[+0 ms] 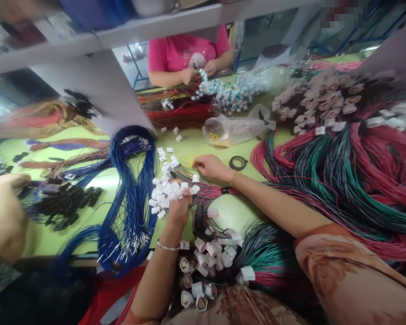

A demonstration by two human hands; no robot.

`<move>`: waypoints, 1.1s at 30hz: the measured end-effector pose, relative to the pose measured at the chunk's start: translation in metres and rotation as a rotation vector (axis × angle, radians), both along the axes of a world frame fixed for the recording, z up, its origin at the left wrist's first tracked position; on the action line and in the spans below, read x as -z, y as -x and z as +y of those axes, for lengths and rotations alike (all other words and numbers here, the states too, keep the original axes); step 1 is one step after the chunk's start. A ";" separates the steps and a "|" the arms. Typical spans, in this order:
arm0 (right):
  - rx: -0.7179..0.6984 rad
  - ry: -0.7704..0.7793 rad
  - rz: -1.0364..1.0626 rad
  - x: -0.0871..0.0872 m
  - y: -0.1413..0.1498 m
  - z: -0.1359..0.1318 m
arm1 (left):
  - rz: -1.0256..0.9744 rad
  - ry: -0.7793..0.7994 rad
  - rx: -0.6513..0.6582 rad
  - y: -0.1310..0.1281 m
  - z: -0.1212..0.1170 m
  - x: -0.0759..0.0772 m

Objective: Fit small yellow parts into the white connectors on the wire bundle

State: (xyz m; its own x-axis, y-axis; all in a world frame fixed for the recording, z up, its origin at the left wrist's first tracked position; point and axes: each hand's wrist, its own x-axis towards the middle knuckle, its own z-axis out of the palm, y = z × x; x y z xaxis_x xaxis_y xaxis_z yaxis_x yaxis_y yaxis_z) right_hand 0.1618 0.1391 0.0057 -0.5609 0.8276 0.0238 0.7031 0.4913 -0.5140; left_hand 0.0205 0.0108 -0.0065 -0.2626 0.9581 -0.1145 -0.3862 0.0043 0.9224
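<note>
- Hard to make out: the left hand (180, 205) is clamped on the cluster of white connectors (162, 192), but its fingers are partly lost among them, so no idea how many it's got.
- The right hand (214, 167) is just right of that, fingertips close together by some loose yellow bits (190, 161). Can't tell if anything's pinched in there.
- Connectors sit mid-table, with their pink and dark wires (208, 192) running right, under the right wrist.
- Near left, a blurry co-worker's hand (5, 214) is cut off by the edge, next to a pile of black connectors (64, 203).
- Far side, a person in a pink shirt (176, 56) has both hands at some red-brown wires; a shelf (176, 28) hides the head.
- Table (235, 212) is light green: blue wires (118, 189) left, a black tape roll (232, 163) past the right hand, a big heap of pink, black and green wires (325, 167) right. A pale panel (101, 90) stands far left.
- More white-housed connectors (213, 257) at the near edge.
- Containers: a clear plastic bag (237, 131) lies beyond the tape, yellow pieces inside.
</note>
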 end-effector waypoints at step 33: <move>-0.063 0.735 0.979 -0.023 -0.011 -0.037 | -0.082 -0.096 0.179 0.004 -0.001 0.000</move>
